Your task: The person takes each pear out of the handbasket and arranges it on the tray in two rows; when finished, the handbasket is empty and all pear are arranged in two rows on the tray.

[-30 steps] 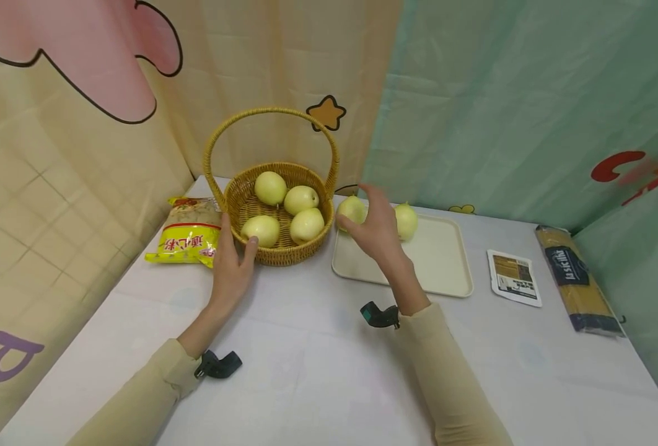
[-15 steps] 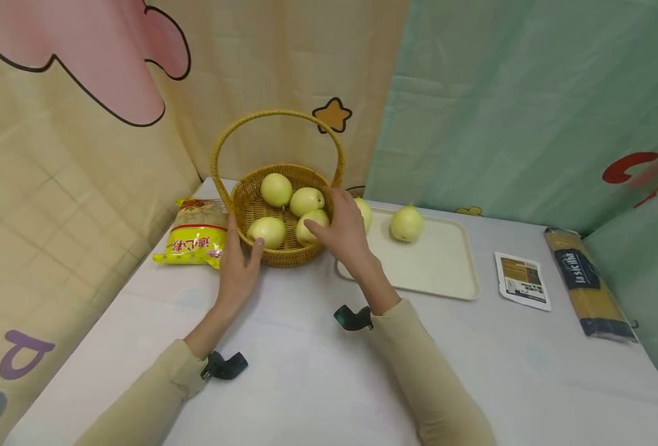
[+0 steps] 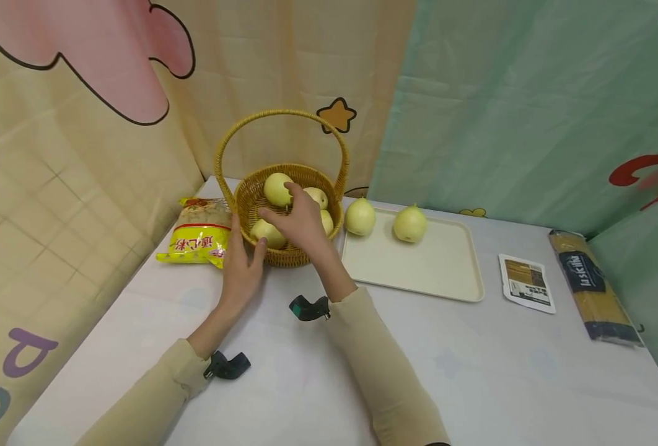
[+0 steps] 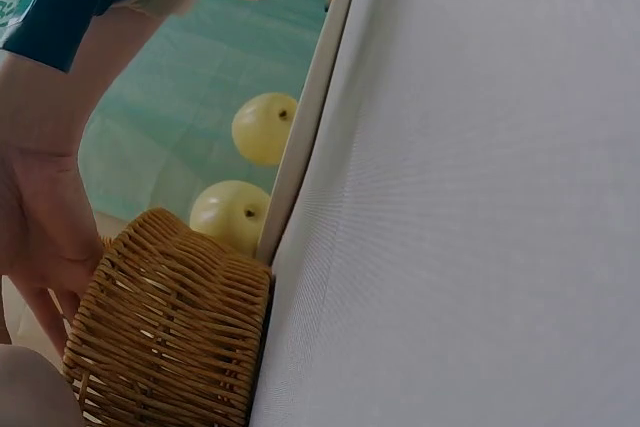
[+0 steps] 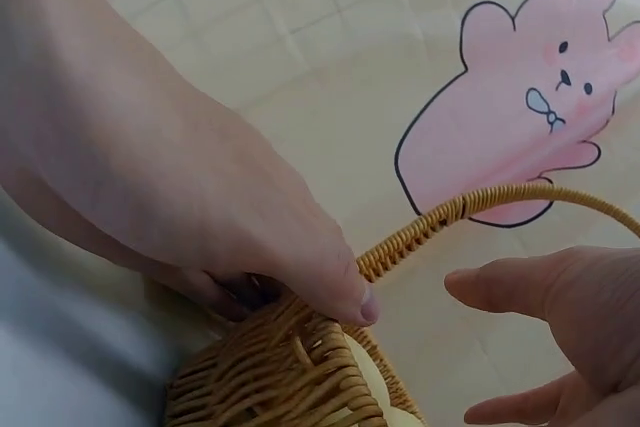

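Note:
A wicker basket (image 3: 287, 257) with a tall hoop handle holds several pale yellow-green pears (image 3: 269, 233). My left hand (image 3: 241, 266) grips its near left rim, thumb over the edge and fingers along the outside; the right wrist view shows that thumb (image 5: 330, 277) on the weave. Over the basket reaches my right hand (image 3: 305, 224), thumb and fingers spread apart, with no fruit between them. It partly covers the pears on the basket's right side. Two more pears (image 3: 409, 224) sit at the left of a cream tray (image 3: 440, 272), beside the basket.
A yellow snack bag (image 3: 197, 238) lies against the basket's left side. Right of the tray are a small white-edged packet (image 3: 526, 284) and a long pasta bag (image 3: 593, 285). Curtains (image 3: 507, 105) hang behind the white-covered table (image 3: 284, 384).
My right hand has moved left from beside the tray's left pear, across the basket rim, to above the pears inside. The left hand stays on the basket; both tray pears remain in place.

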The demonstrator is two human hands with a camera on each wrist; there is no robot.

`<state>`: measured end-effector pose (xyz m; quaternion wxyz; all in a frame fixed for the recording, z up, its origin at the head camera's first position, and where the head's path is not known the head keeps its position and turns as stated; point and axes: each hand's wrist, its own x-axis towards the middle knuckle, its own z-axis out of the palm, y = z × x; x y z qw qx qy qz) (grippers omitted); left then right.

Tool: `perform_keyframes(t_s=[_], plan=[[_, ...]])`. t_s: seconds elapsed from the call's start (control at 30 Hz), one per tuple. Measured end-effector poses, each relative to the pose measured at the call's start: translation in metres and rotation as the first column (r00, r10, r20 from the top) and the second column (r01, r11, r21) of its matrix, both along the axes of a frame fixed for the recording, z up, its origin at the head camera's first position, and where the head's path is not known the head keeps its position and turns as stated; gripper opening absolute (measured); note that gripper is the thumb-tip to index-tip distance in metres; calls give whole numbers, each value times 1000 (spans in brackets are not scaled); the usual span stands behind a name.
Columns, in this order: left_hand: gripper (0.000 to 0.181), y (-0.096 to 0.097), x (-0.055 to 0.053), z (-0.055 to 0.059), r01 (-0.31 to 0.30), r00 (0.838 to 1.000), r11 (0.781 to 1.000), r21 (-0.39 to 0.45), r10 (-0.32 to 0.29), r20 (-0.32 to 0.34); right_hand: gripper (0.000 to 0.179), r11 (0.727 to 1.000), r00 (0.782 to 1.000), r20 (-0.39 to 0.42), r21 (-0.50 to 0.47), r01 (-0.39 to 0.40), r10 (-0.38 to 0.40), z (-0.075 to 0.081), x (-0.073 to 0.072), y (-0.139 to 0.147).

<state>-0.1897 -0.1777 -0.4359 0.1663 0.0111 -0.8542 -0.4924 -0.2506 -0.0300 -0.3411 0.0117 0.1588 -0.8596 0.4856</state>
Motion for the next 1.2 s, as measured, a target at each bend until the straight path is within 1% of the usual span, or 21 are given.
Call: perform_keyframes(t_s=[0.07, 0.17, 0.27, 0.4, 0.63, 0.73, 0.87, 0.97, 1.07, 1.2], plan=[[78, 0, 0, 0, -1, 1000, 1000, -2, 1, -4, 81, 1000, 999, 42, 3, 7, -7, -3, 0, -4], [75, 0, 0, 0, 2, 1000, 1000, 3, -2, -12, 81, 999, 995, 98, 32, 9, -12, -6, -1, -9], [75, 0, -1, -2, -3, 1000, 1000, 0, 3, -18, 79, 995, 993, 119, 96, -5, -6, -11, -4, -15], [75, -1, 0, -2, -4, 1000, 1000, 2, 4, -19, 75, 989, 993, 118, 148, -25, 7, -17, -7, -21], [76, 1, -1, 0, -5, 999, 1000, 3, 5, -33, 74, 986, 995, 77, 150, -68, 57, -26, -14, -25], [76, 1, 0, 1, 4, 999, 1000, 8, -3, -34, 77, 990, 996, 71, 133, -55, 46, -28, -16, -26], [76, 1, 1, 1, 9, 999, 1000, 11, -9, -33, 84, 995, 996, 83, 95, -32, 24, -29, -16, -24], [77, 1, 1, 1, 13, 1000, 1000, 4, -12, -29, 86, 995, 995, 98, 97, -14, 5, -29, -15, -24], [77, 1, 2, 1, 12, 1000, 1000, 5, -11, -22, 81, 994, 994, 109, 114, 3, -16, -30, -15, -23], [76, 2, 2, 1, 8, 1000, 1000, 6, -8, -15, 65, 994, 994, 111, 107, 7, -19, -31, -16, -23]])
